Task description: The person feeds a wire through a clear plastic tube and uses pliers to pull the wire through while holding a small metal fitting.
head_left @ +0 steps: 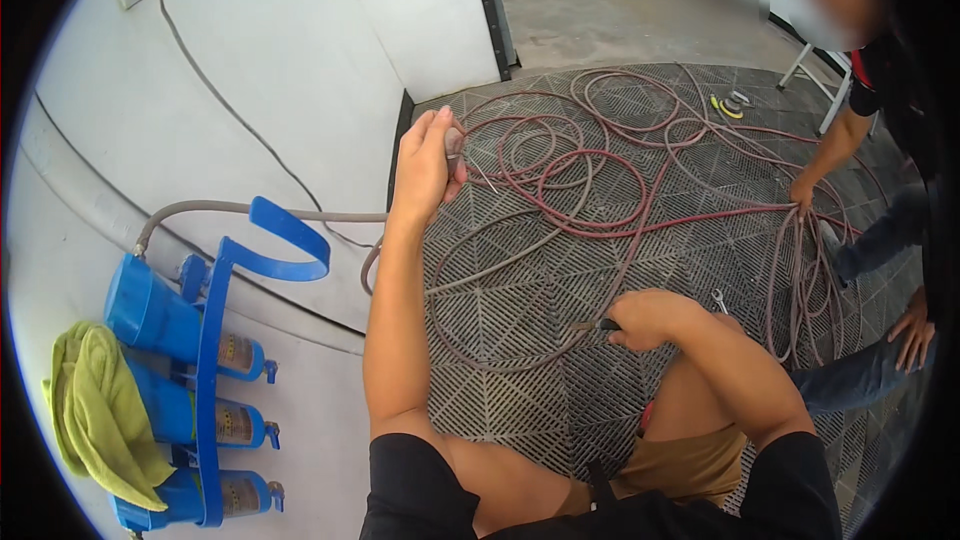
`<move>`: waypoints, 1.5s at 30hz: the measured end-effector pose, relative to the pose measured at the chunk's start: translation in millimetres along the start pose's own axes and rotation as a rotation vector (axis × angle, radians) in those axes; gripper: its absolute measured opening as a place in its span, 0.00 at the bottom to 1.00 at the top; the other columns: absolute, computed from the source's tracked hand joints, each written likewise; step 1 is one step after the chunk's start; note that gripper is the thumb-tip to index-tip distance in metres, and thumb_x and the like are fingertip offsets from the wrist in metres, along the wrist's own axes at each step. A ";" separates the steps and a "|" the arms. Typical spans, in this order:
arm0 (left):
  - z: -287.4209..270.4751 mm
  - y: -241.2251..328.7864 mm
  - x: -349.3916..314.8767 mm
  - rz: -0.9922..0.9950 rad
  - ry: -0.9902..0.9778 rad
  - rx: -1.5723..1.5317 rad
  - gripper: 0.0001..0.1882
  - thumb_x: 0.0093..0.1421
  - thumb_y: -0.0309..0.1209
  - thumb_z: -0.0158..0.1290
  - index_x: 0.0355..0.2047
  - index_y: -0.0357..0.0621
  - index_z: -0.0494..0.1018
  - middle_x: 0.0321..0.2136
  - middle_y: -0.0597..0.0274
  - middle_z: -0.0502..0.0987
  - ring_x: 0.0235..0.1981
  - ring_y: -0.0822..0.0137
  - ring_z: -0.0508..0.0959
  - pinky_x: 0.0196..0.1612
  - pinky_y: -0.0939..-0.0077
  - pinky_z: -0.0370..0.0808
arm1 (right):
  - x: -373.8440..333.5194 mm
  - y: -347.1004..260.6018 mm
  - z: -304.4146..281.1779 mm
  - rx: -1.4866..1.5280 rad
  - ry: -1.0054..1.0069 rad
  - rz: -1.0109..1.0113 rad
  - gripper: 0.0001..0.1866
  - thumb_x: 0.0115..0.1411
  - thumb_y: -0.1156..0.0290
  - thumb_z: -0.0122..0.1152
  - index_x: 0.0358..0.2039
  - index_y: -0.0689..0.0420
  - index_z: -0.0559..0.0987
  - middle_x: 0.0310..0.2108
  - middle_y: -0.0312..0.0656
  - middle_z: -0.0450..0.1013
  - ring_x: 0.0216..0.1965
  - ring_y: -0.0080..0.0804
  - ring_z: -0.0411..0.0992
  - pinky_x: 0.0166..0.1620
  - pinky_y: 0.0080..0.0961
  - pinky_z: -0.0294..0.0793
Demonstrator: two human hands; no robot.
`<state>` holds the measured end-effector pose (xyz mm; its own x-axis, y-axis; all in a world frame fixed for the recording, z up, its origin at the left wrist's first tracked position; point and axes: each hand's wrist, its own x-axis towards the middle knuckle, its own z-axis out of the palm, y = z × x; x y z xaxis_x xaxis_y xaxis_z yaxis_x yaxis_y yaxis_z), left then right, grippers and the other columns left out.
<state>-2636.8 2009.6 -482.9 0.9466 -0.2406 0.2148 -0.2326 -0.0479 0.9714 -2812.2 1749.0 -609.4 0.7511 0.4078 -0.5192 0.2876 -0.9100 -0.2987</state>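
My left hand (425,168) is raised near the wall's end, its fingers closed round a small greyish piece (454,145). A thin pale strip (484,176) sticks out beside that hand; its kind I cannot make out. Lower down, in front of my bent knee, my right hand (650,320) is closed on a tool that looks like pliers (597,325). The dark handle is in my fist, and the metal tip points left over a hose on the floor. Red and grey hoses (640,202) lie in loops across the dark grated floor mat (510,320).
Blue air filters (160,310) with a bracket hang on the left wall, a green cloth (95,410) over them. A wrench (719,300) lies right of my knee. A co-worker's hand (803,195) grips bundled hoses at right. A round sander (732,105) and step ladder (830,90) stand farther back.
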 end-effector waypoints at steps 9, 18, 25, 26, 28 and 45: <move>-23.6 19.4 -15.3 0.115 -0.262 -0.374 0.33 0.74 0.55 0.43 0.21 0.39 0.70 0.13 0.65 0.65 0.09 0.75 0.63 0.07 0.82 0.54 | -4.6 -14.7 -10.2 -0.016 -0.102 0.042 0.18 0.66 0.58 0.60 0.42 0.64 0.81 0.42 0.52 0.78 0.47 0.53 0.76 0.52 0.47 0.75; -13.0 23.8 -21.8 0.160 -0.248 -0.289 0.33 0.75 0.54 0.40 0.22 0.38 0.70 0.10 0.62 0.63 0.06 0.74 0.59 0.08 0.81 0.54 | -10.3 -17.7 -9.7 0.014 0.246 -0.036 0.17 0.66 0.61 0.60 0.39 0.66 0.81 0.35 0.53 0.78 0.40 0.56 0.77 0.45 0.48 0.76; -0.3 20.5 -25.2 0.206 -0.488 -0.382 0.29 0.75 0.48 0.45 0.23 0.37 0.71 0.14 0.62 0.68 0.12 0.75 0.65 0.13 0.81 0.59 | -6.4 -35.0 -33.0 1.042 0.635 -0.222 0.21 0.72 0.57 0.56 0.52 0.64 0.78 0.42 0.41 0.78 0.46 0.29 0.76 0.47 0.29 0.76; 1.6 20.4 -25.2 0.258 -0.551 -0.331 0.26 0.74 0.47 0.46 0.26 0.37 0.71 0.15 0.59 0.70 0.13 0.75 0.64 0.14 0.80 0.59 | -7.4 -36.5 -35.1 1.124 0.630 -0.320 0.22 0.73 0.56 0.55 0.53 0.64 0.77 0.46 0.41 0.78 0.48 0.27 0.75 0.47 0.28 0.76; 5.5 22.8 -26.9 0.306 -0.619 -0.278 0.23 0.72 0.45 0.46 0.29 0.36 0.72 0.16 0.56 0.71 0.13 0.74 0.64 0.15 0.80 0.60 | -7.2 -40.3 -37.7 1.174 0.562 -0.332 0.21 0.73 0.55 0.55 0.51 0.63 0.77 0.51 0.44 0.76 0.51 0.31 0.75 0.50 0.31 0.79; 16.6 26.9 -46.5 0.624 -0.543 0.074 0.13 0.58 0.26 0.66 0.42 0.35 0.80 0.28 0.65 0.77 0.28 0.76 0.74 0.32 0.80 0.71 | 10.8 -49.0 -37.3 1.384 0.529 -0.548 0.24 0.72 0.54 0.56 0.56 0.62 0.76 0.53 0.44 0.75 0.54 0.30 0.74 0.56 0.31 0.77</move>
<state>-2690.8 2003.4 -468.5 0.4036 -0.6779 0.6144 -0.7107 0.1906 0.6772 -2796.0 1795.1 -570.5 0.9416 0.3100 0.1316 0.0620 0.2244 -0.9725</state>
